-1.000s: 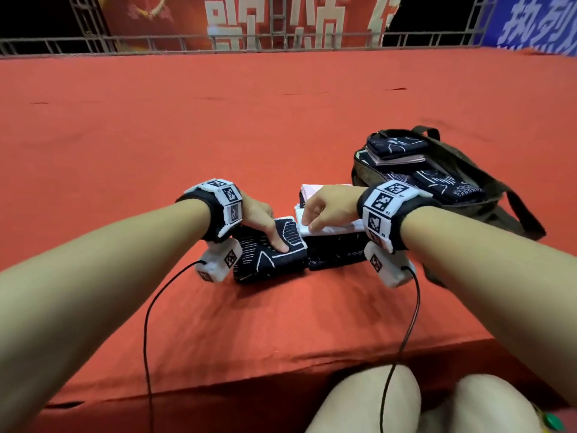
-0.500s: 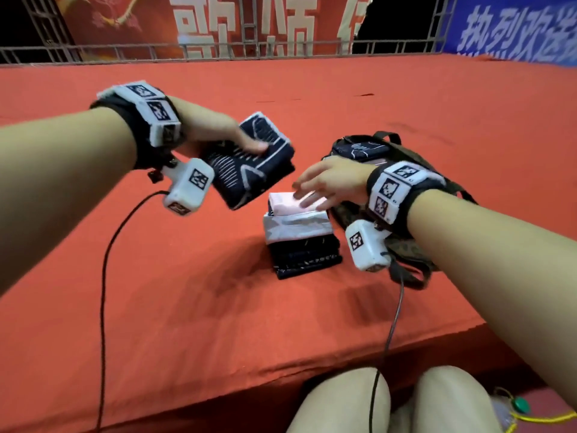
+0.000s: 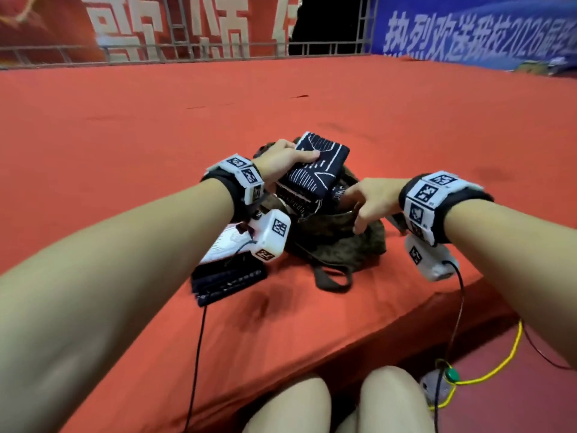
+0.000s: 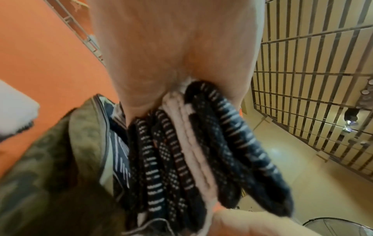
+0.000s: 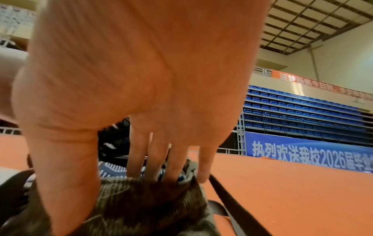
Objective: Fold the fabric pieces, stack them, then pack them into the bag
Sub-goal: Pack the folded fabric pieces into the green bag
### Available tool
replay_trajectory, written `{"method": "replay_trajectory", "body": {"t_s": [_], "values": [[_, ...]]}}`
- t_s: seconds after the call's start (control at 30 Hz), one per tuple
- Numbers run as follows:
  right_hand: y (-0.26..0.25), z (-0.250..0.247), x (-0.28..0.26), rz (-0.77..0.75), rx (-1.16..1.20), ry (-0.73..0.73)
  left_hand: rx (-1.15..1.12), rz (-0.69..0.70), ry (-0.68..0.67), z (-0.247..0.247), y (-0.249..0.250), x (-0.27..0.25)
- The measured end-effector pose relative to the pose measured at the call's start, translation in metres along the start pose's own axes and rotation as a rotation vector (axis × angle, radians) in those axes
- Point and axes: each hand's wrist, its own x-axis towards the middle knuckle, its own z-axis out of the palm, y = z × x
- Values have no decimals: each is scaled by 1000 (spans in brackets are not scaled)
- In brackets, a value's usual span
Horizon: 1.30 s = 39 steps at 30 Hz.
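Note:
My left hand (image 3: pixel 293 157) grips a folded stack of dark, white-patterned fabric (image 3: pixel 315 173), thumb on top, and holds it tilted just over the mouth of the olive corduroy bag (image 3: pixel 346 248). The left wrist view shows the stack's layered edges (image 4: pixel 191 151), a pale piece among them, right by the bag's rim (image 4: pixel 60 159). My right hand (image 3: pixel 359 210) holds the near rim of the bag. Its fingers (image 5: pixel 157 159) dip inside and the thumb stays outside on the corduroy bag (image 5: pixel 141 199). More dark patterned fabric (image 5: pixel 113 170) lies inside.
A second folded stack (image 3: pixel 228 270), white on top and dark beneath, lies on the red cloth table (image 3: pixel 125 151) left of the bag, under my left wrist. The bag's strap (image 3: pixel 331 276) trails toward the table's front edge. Cables hang from both wrists; a railing runs along the far side.
My left hand lifted the dark stack off the table and carried it right, over the bag. My right hand left the white-topped stack and took the bag's rim.

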Motion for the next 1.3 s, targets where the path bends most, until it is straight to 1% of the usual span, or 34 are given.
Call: {"method": "replay_trajectory", "body": {"t_s": [0.07,0.13,0.23,0.37,0.43,0.5,0.6,0.67,0.73,0.8,0.87,0.93,1.0,1.07,1.13,1.2,1.27,1.3], "values": [[2,2,-6,-31,-51,-13,14,34,-9,13,-2,5],[1,3,-8,-32,-133,-21,35,40,-22,20,-5,10],[-1,2,-8,-26,-246,-32,9,36,-33,27,-6,13],[-5,-8,-9,-23,-232,16,-68,34,-5,38,0,10],[-4,-10,-7,-16,-256,34,-142,-3,14,44,0,9],[-4,-10,-5,8,-261,10,-246,-30,53,48,-1,7],[-3,-7,-2,9,-242,-43,-387,-12,119,50,-9,10],[-2,-7,2,-6,-210,-61,-427,-9,143,53,-14,12],[-3,-9,4,-13,-206,-74,-436,-28,118,57,-15,6],[-4,-12,4,0,-227,-91,-456,-77,49,56,-19,6],[-2,-16,2,9,-265,-113,-471,-120,8,49,-25,8],[2,-21,2,7,-276,-155,-428,-182,-63,41,-30,5],[2,-25,7,2,-300,-181,-303,-247,-163,36,-32,0],[-1,-27,10,-9,-340,-142,-177,-285,-231,34,-34,-2],[-4,-32,9,-24,-372,-66,-106,-323,-243,34,-34,-1],[-5,-40,3,-40,-345,-2,-7,-351,-243,35,-30,-3],[-4,-50,-4,-59,-249,33,173,-355,-242,39,-22,-9],[-3,-53,-6,-67,-207,44,274,-327,-213,42,-18,-10]]}}
